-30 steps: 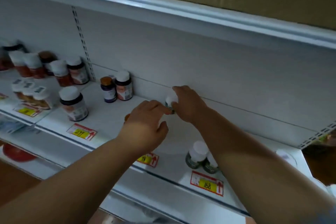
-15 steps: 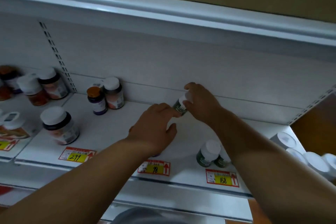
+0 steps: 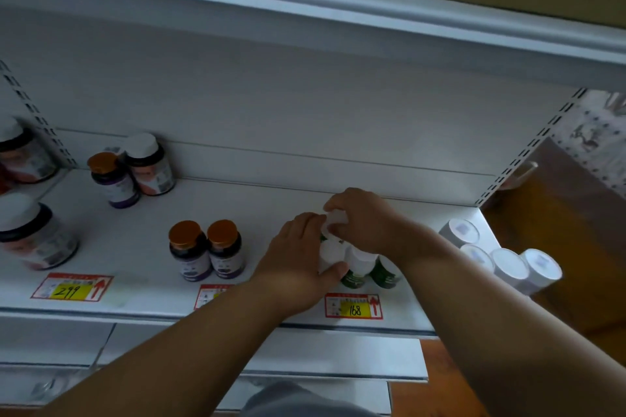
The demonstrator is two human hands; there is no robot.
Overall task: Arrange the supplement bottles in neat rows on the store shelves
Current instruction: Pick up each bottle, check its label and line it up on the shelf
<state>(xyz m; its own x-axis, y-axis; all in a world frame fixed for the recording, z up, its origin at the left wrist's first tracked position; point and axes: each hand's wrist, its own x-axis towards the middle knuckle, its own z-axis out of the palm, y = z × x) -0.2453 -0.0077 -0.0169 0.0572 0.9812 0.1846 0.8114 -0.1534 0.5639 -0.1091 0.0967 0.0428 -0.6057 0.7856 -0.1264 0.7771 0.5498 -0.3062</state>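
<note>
A small white-capped bottle (image 3: pixel 336 217) is gripped at its cap by the right hand (image 3: pixel 366 223), fingers curled round the top. It is held just behind the green bottles (image 3: pixel 367 267) that stand at the shelf's (image 3: pixel 264 213) front edge, above the 168 tag (image 3: pixel 354 306). Its body is hidden by the fingers, so its long axis cannot be read with certainty; the cap faces up and slightly toward the camera, which suggests it is near upright.

The left hand (image 3: pixel 301 264) is wrapped round another white-capped bottle (image 3: pixel 330 256) at the left end of that green group, thumb in front, fingers behind. Both hands are closed on bottles and meet at the fingertips.

The coming move is judged to turn on the gap directly below and in front of the right hand: the held bottle lies behind the front row, so it is probably to be set down as a second rank there. The right hand is the nearer to that spot; the left appears only to steady a front bottle.

To the left of the left hand, well apart, two gold-capped bottles (image 3: pixel 206 249) stand side by side. To the right of the right forearm, white jars (image 3: pixel 501 256) lie clustered near the shelf end. Neither group blocks the spot; the close-packed green bottles could be knocked as the hand comes down.
</note>
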